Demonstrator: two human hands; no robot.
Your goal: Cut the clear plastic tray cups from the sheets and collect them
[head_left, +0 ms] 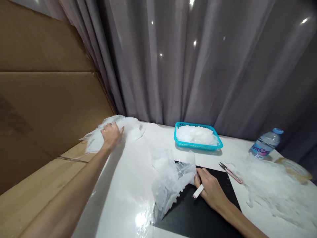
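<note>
Nearest the person, the black mat [200,218] lies flat on the white table [116,205], probably as a dark ground against which pale pieces show up well. Over its left edge leans a loose bundle of translucent sheets [170,185], knobbed along the margins and partly standing up, seemingly because the right hand [210,186] props its right side. That hand is closed around a white-handled tool [198,191], whose end pokes out below the fingers, and it also appears to pinch the bundle's edge, a grip that would keep both ready together; its forearm comes in low across the mat's right corner. Just right of the mat rest small snips [231,173], blades turned away from the person, perhaps put there for easy reach, next to a spread heap of filmy scraps [272,188]. Farther out, left of the mat, the left arm is stretched long with the left hand [112,134] palm-down on a pile of white sheets [133,129], thumb spread away; blur hides whether its fingers grip one. Beyond the mat sits a blue basket [198,146] full of white pieces, its rim likely keeping them together, and beyond the mat's right side a water bottle [266,143].
</note>
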